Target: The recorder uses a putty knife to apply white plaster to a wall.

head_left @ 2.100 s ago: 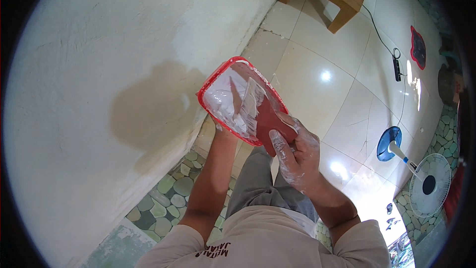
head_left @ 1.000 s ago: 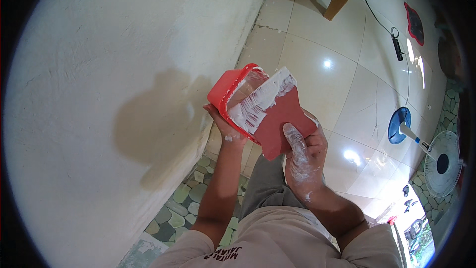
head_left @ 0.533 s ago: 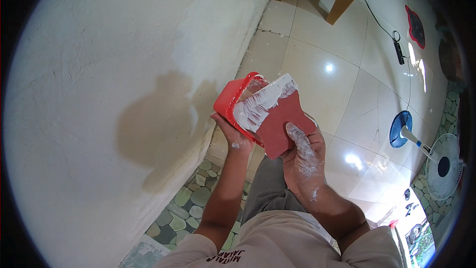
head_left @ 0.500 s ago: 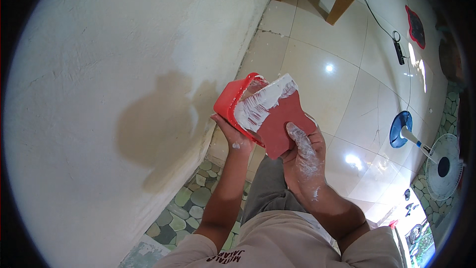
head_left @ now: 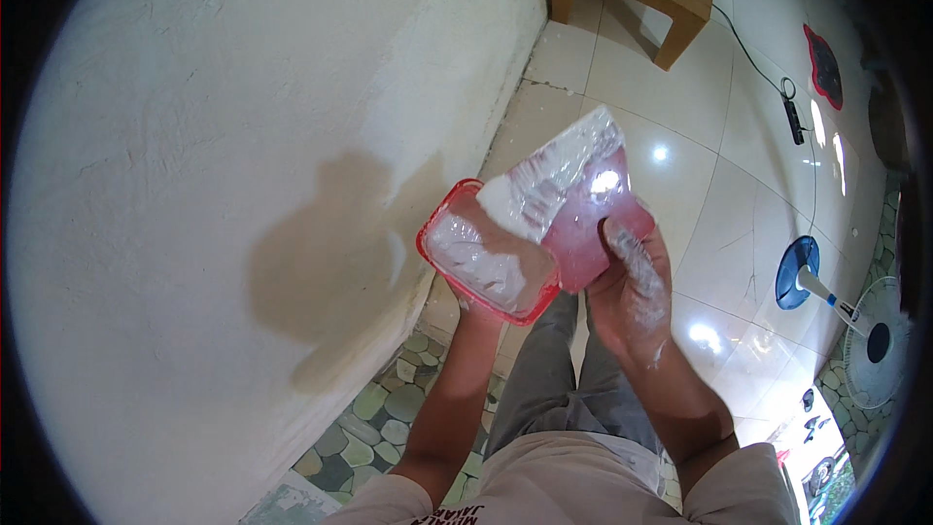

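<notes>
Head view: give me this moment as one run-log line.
left hand: holds red tub from below | right hand: holds red spreader | white paste: in tub, along spreader's edge | tub-spreader contact: unclear

Beneath the red tub (head_left: 468, 293) of white paste (head_left: 471, 258) is the left hand (head_left: 471, 304), while right of the tub the right hand (head_left: 639, 282) grips a smeared scraper (head_left: 583, 228).

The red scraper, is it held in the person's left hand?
No, the right hand grips the scraper, while the left hand holds the red tub from below.
</notes>
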The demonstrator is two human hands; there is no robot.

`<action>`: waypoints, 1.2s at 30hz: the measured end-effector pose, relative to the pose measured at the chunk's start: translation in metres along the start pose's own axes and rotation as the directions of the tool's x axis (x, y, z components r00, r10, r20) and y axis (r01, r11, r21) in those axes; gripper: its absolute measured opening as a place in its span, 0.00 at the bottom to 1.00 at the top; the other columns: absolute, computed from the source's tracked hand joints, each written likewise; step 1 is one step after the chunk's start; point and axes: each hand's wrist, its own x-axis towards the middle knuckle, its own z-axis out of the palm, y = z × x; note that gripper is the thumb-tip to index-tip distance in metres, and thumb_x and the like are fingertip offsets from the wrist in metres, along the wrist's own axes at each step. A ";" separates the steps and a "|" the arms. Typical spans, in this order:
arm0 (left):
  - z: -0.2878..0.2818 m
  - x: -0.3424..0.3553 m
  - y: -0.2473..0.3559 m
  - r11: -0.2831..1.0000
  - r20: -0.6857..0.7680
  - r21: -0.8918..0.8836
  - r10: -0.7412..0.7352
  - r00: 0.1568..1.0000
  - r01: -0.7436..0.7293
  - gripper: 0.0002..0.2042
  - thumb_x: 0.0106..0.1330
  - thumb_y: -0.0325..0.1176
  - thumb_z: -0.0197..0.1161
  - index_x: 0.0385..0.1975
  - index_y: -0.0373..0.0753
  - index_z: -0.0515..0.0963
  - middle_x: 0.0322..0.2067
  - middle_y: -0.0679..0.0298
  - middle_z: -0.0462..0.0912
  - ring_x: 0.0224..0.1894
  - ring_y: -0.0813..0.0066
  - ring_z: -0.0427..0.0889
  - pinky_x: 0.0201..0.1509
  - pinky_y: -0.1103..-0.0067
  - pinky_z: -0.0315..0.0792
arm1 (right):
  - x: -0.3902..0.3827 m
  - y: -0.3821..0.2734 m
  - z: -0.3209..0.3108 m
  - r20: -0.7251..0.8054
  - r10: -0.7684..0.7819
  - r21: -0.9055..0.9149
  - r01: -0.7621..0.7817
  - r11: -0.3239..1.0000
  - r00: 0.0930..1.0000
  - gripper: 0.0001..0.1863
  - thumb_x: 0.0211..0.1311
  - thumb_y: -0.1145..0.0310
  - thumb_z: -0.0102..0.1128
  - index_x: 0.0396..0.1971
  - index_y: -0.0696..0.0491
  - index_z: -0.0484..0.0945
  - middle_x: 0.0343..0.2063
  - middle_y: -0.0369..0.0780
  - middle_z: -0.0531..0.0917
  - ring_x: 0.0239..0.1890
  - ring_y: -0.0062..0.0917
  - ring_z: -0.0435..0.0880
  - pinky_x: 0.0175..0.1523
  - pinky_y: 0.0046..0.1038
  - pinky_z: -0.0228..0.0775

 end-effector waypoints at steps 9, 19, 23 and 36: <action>0.038 -0.055 0.024 0.970 -0.147 0.173 -0.144 0.979 0.168 0.34 0.67 0.58 0.55 0.69 0.49 0.60 0.65 0.55 0.67 0.64 0.47 0.69 0.68 0.49 0.61 | 0.105 0.025 -0.021 0.145 -0.016 -0.081 0.028 0.996 0.989 0.20 0.64 0.73 0.62 0.56 0.53 0.73 0.47 0.38 0.83 0.45 0.25 0.85 0.46 0.33 0.82; 0.076 -0.093 0.052 0.957 -0.100 -0.145 -0.266 0.959 0.250 0.31 0.67 0.54 0.57 0.65 0.44 0.65 0.64 0.57 0.67 0.65 0.50 0.67 0.67 0.52 0.63 | 0.177 0.108 -0.007 0.172 0.033 -0.050 -0.025 0.998 0.984 0.21 0.65 0.72 0.62 0.58 0.50 0.73 0.48 0.36 0.82 0.47 0.23 0.83 0.50 0.32 0.79; 0.080 -0.102 0.048 0.985 -0.111 -0.032 -0.170 0.979 0.168 0.31 0.66 0.54 0.59 0.64 0.42 0.66 0.63 0.59 0.68 0.64 0.51 0.66 0.67 0.55 0.65 | 0.204 0.122 -0.003 0.144 0.003 -0.080 0.008 0.997 0.990 0.22 0.65 0.71 0.62 0.58 0.49 0.73 0.48 0.35 0.82 0.45 0.22 0.83 0.49 0.30 0.78; 0.084 -0.115 0.058 0.966 -0.206 -0.172 -0.226 0.952 0.192 0.36 0.64 0.59 0.58 0.60 0.31 0.67 0.55 0.45 0.73 0.61 0.54 0.71 0.65 0.59 0.68 | 0.218 0.130 0.004 0.209 -0.097 -0.006 0.100 0.995 0.973 0.23 0.65 0.73 0.61 0.60 0.53 0.72 0.48 0.38 0.83 0.45 0.24 0.84 0.51 0.31 0.80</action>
